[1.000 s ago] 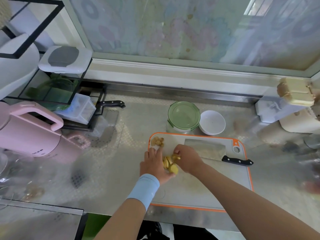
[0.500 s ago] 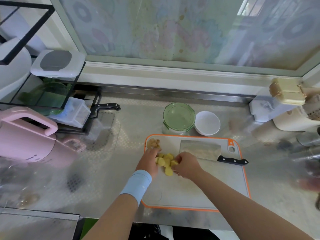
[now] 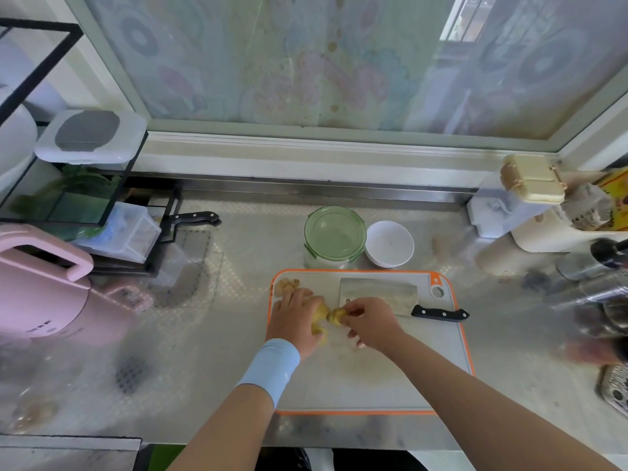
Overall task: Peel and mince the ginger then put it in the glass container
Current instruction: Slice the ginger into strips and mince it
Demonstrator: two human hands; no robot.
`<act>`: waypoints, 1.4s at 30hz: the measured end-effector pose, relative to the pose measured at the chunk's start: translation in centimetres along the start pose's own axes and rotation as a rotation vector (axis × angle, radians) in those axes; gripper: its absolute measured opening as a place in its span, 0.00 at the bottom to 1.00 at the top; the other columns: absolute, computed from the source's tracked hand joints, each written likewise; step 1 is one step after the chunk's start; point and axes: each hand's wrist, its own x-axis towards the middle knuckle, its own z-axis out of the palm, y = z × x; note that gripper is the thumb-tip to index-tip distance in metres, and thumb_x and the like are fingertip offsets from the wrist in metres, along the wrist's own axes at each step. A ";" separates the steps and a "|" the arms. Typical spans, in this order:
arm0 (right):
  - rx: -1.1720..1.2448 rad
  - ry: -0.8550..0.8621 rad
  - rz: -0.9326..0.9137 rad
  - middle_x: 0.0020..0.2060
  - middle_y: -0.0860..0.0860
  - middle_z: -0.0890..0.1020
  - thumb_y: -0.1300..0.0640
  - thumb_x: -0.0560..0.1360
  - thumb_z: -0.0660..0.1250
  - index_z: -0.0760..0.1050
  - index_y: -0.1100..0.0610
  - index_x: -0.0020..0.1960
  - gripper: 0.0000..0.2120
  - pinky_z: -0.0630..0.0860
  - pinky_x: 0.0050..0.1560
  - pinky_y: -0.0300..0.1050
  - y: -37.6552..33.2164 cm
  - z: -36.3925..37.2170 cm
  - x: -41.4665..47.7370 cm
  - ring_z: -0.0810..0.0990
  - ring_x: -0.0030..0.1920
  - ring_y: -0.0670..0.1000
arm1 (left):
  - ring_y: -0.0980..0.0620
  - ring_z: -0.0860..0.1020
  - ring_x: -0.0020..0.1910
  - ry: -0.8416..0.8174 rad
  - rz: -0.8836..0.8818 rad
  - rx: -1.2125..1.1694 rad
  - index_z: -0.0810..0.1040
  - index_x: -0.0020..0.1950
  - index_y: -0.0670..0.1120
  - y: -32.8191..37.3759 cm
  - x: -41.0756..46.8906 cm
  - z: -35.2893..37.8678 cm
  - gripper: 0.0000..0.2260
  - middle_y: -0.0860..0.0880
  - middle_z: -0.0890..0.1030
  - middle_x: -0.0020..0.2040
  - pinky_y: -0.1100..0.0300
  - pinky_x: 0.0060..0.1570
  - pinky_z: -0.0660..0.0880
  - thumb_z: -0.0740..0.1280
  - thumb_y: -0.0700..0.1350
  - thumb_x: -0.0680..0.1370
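Note:
Yellow peeled ginger slices (image 3: 327, 317) lie gathered on the orange-rimmed cutting board (image 3: 390, 379). My left hand (image 3: 294, 319) cups the pile from the left, with slices showing under its palm. My right hand (image 3: 372, 322) pinches a slice at the pile's right side. A cleaver (image 3: 380, 294) lies flat on the board behind my right hand, its black handle pointing right. Ginger peel scraps (image 3: 287, 283) sit in the board's far left corner. The glass container (image 3: 334, 237) with a green lid on stands just behind the board.
A small white bowl (image 3: 389, 244) stands beside the glass container. A pink appliance (image 3: 37, 283) and a black rack with plastic boxes (image 3: 112, 229) fill the left. A second black-handled knife (image 3: 195, 217) lies by the rack. Containers and metal items crowd the right edge.
Both hands have pushed the scattered ginger slices together into a tighter pile, and my left hand now covers more of it. The cleaver has not moved.

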 end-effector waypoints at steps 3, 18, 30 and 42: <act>0.149 -0.064 0.003 0.39 0.56 0.82 0.63 0.73 0.73 0.80 0.60 0.53 0.09 0.80 0.31 0.46 -0.2 -0.7 -1.3 0.80 0.32 0.52 | 0.50 0.64 0.71 -0.008 0.040 -0.124 0.66 0.73 0.57 0.2 -0.1 -0.8 0.25 0.54 0.69 0.69 0.54 0.70 0.60 0.66 0.50 0.76; 0.443 -0.075 -0.033 0.41 0.57 0.85 0.65 0.70 0.77 0.82 0.63 0.53 0.12 0.83 0.42 0.47 1.0 -3.5 -6.7 0.85 0.40 0.52 | 0.51 0.81 0.38 -0.126 -0.140 -1.003 0.82 0.55 0.50 5.3 -3.0 -2.1 0.13 0.48 0.85 0.39 0.54 0.46 0.81 0.69 0.37 0.75; 0.304 0.000 -0.012 0.41 0.60 0.85 0.63 0.69 0.78 0.82 0.63 0.47 0.10 0.84 0.39 0.48 4.1 -2.5 -7.2 0.85 0.39 0.51 | 0.50 0.79 0.33 -0.172 -0.204 -1.006 0.83 0.47 0.50 5.7 -4.7 1.4 0.09 0.45 0.83 0.35 0.50 0.48 0.80 0.69 0.36 0.73; 0.389 0.077 0.215 0.38 0.58 0.86 0.63 0.67 0.80 0.81 0.64 0.46 0.11 0.81 0.34 0.45 7.3 -1.7 -5.8 0.85 0.35 0.52 | 0.55 0.80 0.46 -0.291 -0.133 -0.535 0.83 0.59 0.55 6.9 -2.5 3.1 0.11 0.53 0.84 0.49 0.63 0.50 0.75 0.65 0.46 0.79</act>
